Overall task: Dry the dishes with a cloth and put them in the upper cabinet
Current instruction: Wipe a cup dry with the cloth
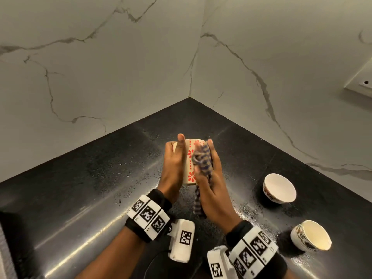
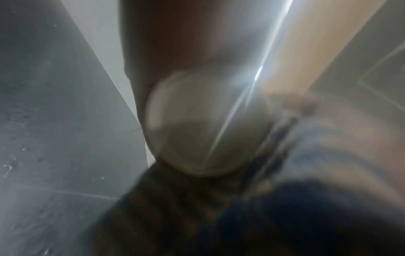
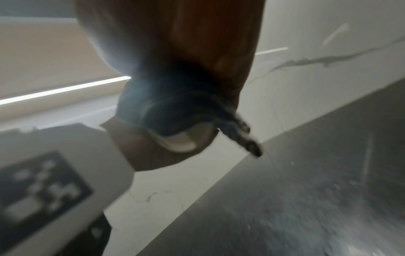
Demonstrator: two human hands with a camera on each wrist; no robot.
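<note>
A cream cup with red flowers lies tilted above the black counter, gripped by my left hand with the thumb along its side. My right hand holds a blue-and-white checked cloth and presses it against the cup's right side; a tail of the cloth hangs below the palm. The left wrist view is blurred and shows the cup's round base with the cloth beside it. In the right wrist view the cloth covers part of the cup.
Two white bowls stand on the wet black counter to the right, one further back and one nearer. Marble walls meet in a corner behind the hands. A wall socket sits at the far right.
</note>
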